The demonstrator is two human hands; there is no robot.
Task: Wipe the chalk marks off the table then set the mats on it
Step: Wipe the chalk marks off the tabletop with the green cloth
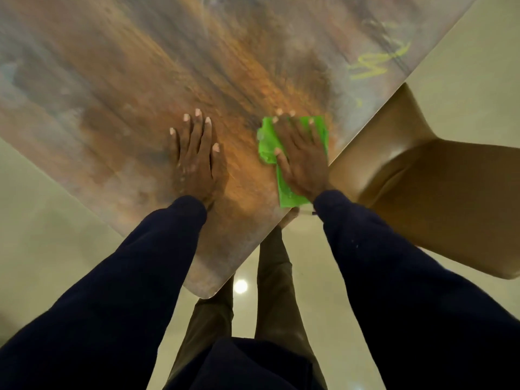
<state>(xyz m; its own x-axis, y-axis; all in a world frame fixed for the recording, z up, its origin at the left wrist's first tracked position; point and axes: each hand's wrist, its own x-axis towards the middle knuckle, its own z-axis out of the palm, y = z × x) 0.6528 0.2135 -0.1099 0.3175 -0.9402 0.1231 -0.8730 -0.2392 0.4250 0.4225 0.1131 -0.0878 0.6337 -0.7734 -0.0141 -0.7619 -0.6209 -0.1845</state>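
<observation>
**At the table's near corner, a cloth pressed flat for wiping**

Head view. Close to the right edge of the table (112, 66), a little up from its near corner, the right hand (301, 161) lies palm down on a green cloth (267, 142). Its fingers are straight and spread rather than curled round the cloth. That flat press probably serves to put the whole palm's weight on the cloth, so a wide patch rubs the wood at once.

The left hand (194, 159) rests bare on the table just beside it, towards the middle of the surface. It is also flat, with fingers fanned, and holds nothing. It looks like a brace, steadying the person as they lean over the corner.

Yellow chalk marks (377, 63) show further along the same right edge, towards the far end and well apart from the cloth, so they are not yet wiped. Fainter pale scribbles seem to lie beyond them, but they are too blurred to be sure. Cloudy smears cover much of the wood, which I take for chalk dust or damp streaks.

A brown chair (422, 178) stands just beside the right edge, off the table. No mats are in view, so I judge that the wiping step is underway and the mat step is not begun.
</observation>
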